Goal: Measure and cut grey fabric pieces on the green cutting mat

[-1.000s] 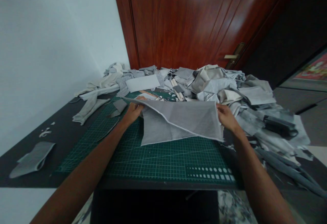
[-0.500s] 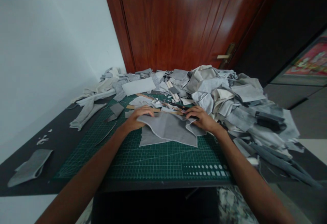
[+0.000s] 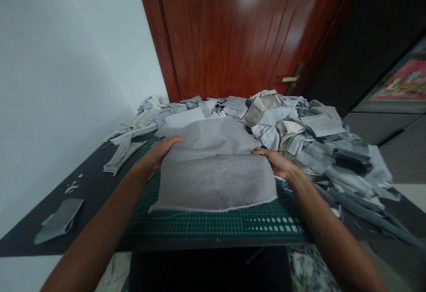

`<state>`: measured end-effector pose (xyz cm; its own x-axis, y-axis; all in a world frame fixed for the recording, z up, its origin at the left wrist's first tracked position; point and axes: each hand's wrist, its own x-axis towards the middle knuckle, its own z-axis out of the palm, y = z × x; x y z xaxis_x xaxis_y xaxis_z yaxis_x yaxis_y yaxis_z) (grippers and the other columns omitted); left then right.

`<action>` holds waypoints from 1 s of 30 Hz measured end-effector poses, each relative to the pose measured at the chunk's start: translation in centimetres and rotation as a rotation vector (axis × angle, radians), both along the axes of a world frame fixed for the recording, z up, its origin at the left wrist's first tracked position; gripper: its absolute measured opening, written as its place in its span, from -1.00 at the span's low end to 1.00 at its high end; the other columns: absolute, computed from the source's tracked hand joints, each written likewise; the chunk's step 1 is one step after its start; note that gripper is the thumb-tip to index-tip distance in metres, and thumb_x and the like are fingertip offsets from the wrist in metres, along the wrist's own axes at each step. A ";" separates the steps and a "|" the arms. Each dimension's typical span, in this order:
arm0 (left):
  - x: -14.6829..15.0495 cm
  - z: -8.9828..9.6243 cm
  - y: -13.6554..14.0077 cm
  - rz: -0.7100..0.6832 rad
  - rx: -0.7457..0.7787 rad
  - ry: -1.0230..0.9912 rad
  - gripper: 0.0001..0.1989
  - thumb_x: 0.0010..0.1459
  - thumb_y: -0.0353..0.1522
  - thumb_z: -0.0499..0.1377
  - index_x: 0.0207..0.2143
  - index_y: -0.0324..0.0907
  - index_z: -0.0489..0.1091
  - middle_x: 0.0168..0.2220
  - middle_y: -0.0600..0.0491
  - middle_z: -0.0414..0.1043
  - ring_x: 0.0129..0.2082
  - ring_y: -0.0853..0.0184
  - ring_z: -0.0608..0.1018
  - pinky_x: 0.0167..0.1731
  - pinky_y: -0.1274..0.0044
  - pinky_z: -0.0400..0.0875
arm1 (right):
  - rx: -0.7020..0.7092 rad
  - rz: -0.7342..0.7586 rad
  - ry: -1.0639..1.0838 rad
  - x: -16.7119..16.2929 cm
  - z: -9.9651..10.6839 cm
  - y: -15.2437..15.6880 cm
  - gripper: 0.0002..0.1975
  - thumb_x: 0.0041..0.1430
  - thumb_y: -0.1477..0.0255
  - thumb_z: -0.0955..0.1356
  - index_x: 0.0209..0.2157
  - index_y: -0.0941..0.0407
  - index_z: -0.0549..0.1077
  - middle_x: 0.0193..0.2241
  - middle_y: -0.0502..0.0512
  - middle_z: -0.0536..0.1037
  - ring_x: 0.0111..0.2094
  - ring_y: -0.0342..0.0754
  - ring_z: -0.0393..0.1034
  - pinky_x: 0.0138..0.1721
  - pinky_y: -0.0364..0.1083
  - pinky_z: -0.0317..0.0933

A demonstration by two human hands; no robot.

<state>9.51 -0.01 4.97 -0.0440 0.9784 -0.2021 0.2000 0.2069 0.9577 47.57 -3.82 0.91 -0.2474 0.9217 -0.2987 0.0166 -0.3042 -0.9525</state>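
Observation:
A broad piece of grey fabric (image 3: 216, 179) spreads between my hands above the green cutting mat (image 3: 199, 225), with a crease running across its middle and a frayed near edge. My left hand (image 3: 163, 150) is closed on its left side, thumb on top and fingers hidden beneath. On the opposite side my right hand (image 3: 274, 161) pinches the fabric in the same way. Most of the mat's middle and far part is covered by the cloth.
Heaped grey and cream cloth scraps (image 3: 289, 123) line the back and right of the dark table (image 3: 100, 185). A white sheet (image 3: 184, 118) lies behind the fabric. At the left are a folded grey scrap (image 3: 60, 221) and small white bits (image 3: 71, 188). A wooden door (image 3: 226, 39) stands behind.
The fabric, folded and bunched before, is now opened out wide between my hands. My hands have moved apart, and the tools and scraps on the mat are now covered.

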 end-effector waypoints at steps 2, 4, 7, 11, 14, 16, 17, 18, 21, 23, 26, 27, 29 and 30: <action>-1.3 -2.4 0.5 0.024 0.050 0.138 -0.63 -0.15 -0.10 0.34 -0.34 -0.17 0.54 -0.37 -0.01 0.62 -0.30 0.06 0.64 -0.37 0.38 0.53 | -0.002 0.130 -0.157 0.2 -1.0 -0.3 -0.68 0.11 0.15 0.42 -0.45 0.12 0.41 -0.65 -0.04 0.46 -0.64 -0.13 0.35 -0.63 -0.16 0.26; -2.7 -5.0 1.0 -0.011 0.080 0.315 -0.56 -0.15 0.01 0.30 -0.39 -0.17 0.55 -0.34 -0.04 0.63 -0.24 0.00 0.63 -0.32 0.37 0.51 | -0.004 0.355 -0.302 0.1 -1.8 -0.7 -0.60 0.10 0.05 0.42 -0.45 0.12 0.39 -0.68 -0.09 0.42 -0.69 -0.17 0.30 -0.73 -0.21 0.13; -4.5 -7.6 1.4 -0.064 0.166 0.472 -0.44 -0.13 0.10 0.24 -0.29 -0.18 0.55 -0.27 -0.03 0.64 -0.18 -0.03 0.62 -0.22 0.33 0.50 | -0.017 0.656 -0.363 -0.3 -2.5 -1.1 -0.53 0.09 -0.02 0.41 -0.46 0.13 0.38 -0.70 -0.11 0.41 -0.71 -0.20 0.29 -0.75 -0.25 0.14; -5.3 -8.3 1.4 -0.152 0.284 0.509 -0.36 0.00 0.06 0.17 -0.01 -0.19 0.43 -0.01 -0.09 0.58 -0.03 0.03 0.58 -0.01 0.31 0.46 | -0.033 0.783 -0.308 -1.0 -3.0 -1.1 -0.51 0.10 -0.03 0.40 -0.47 0.16 0.41 -0.65 -0.02 0.50 -0.69 -0.20 0.33 -0.72 -0.24 0.19; -4.9 -8.5 1.3 -0.134 0.339 0.651 -0.43 0.07 -0.02 0.14 0.02 -0.19 0.36 0.01 -0.13 0.54 0.02 0.03 0.55 0.09 0.27 0.40 | -0.054 0.864 -0.345 -1.1 -3.3 -0.9 -0.45 0.14 -0.07 0.35 -0.47 0.19 0.47 -0.54 0.11 0.60 -0.66 -0.16 0.39 -0.70 -0.21 0.19; -4.5 -8.9 1.1 -0.098 0.410 0.728 -0.45 0.10 -0.09 0.14 0.07 -0.20 0.31 0.03 -0.15 0.51 0.05 0.00 0.53 0.11 0.23 0.38 | 0.049 0.790 -0.431 -0.9 -3.4 -0.8 -0.36 0.23 -0.10 0.25 -0.57 0.18 0.44 -0.59 0.11 0.56 -0.68 -0.16 0.35 -0.67 -0.20 0.17; -4.3 -9.2 1.1 -0.084 0.460 0.743 -0.44 0.11 -0.14 0.15 0.11 -0.21 0.27 0.07 -0.17 0.47 0.07 -0.01 0.52 0.13 0.22 0.37 | 0.157 0.679 -0.491 -0.8 -3.4 -0.6 -0.32 0.28 -0.11 0.19 -0.64 0.15 0.39 -0.67 0.07 0.49 -0.70 -0.17 0.30 -0.64 -0.19 0.15; -4.1 -9.5 1.0 -0.080 0.518 0.744 -0.40 0.11 -0.19 0.16 0.17 -0.22 0.21 0.12 -0.19 0.43 0.11 -0.01 0.50 0.15 0.21 0.36 | 0.294 0.529 -0.559 -0.5 -3.3 -0.4 -0.28 0.32 -0.11 0.13 -0.70 0.12 0.32 -0.74 0.03 0.40 -0.71 -0.18 0.24 -0.62 -0.17 0.13; -3.7 -10.1 0.8 -0.086 0.692 0.730 -0.24 0.09 -0.33 0.18 0.31 -0.24 0.00 0.29 -0.24 0.20 0.26 -0.01 0.35 0.24 0.18 0.27 | 0.685 0.104 -0.771 0.6 -3.4 0.8 -0.35 0.38 -0.02 0.10 -0.64 0.09 0.32 -0.69 0.00 0.37 -0.61 -0.11 0.27 -0.47 -0.12 0.20; -3.5 -10.2 0.7 -0.074 0.763 0.757 -0.19 0.08 -0.38 0.19 0.34 -0.25 -0.06 0.33 -0.27 0.12 0.31 -0.04 0.28 0.26 0.13 0.22 | 0.848 0.005 -0.918 1.7 -3.7 1.9 -0.54 0.38 0.11 0.17 -0.40 0.10 0.47 -0.43 0.09 0.54 -0.36 0.00 0.43 -0.23 -0.04 0.29; -3.4 -10.1 0.7 -0.040 0.798 0.810 -0.21 0.08 -0.40 0.19 0.34 -0.28 -0.02 0.27 -0.30 0.18 0.26 -0.09 0.30 0.24 0.09 0.20 | 0.929 -0.046 -1.085 3.3 -4.8 3.3 -0.75 0.28 0.27 0.28 -0.18 0.12 0.50 -0.21 0.20 0.55 -0.13 0.12 0.43 0.00 0.06 0.26; -3.4 -10.0 0.8 -0.029 0.800 0.812 -0.22 0.08 -0.39 0.19 0.33 -0.28 0.00 0.24 -0.30 0.20 0.24 -0.08 0.32 0.23 0.09 0.22 | 0.922 -0.039 -1.117 3.7 -5.2 3.6 -0.75 0.26 0.32 0.28 -0.13 0.12 0.49 -0.17 0.21 0.54 -0.11 0.12 0.42 0.02 0.07 0.26; -3.6 -9.9 1.0 -0.016 0.778 0.778 -0.27 0.10 -0.38 0.16 0.32 -0.28 0.03 0.17 -0.26 0.28 0.15 -0.02 0.40 0.18 0.14 0.28 | 0.902 -0.025 -1.156 4.1 -6.1 4.0 -0.75 0.27 0.36 0.26 -0.11 0.12 0.48 -0.14 0.22 0.53 -0.10 0.11 0.41 0.03 0.07 0.25; -3.7 -9.8 1.1 -0.019 0.749 0.747 -0.29 0.12 -0.37 0.14 0.31 -0.27 0.03 0.10 -0.23 0.34 0.08 0.03 0.46 0.13 0.17 0.34 | 0.894 -0.021 -1.174 4.1 -6.5 4.1 -0.75 0.27 0.37 0.25 -0.11 0.13 0.48 -0.14 0.22 0.53 -0.09 0.12 0.41 0.03 0.08 0.25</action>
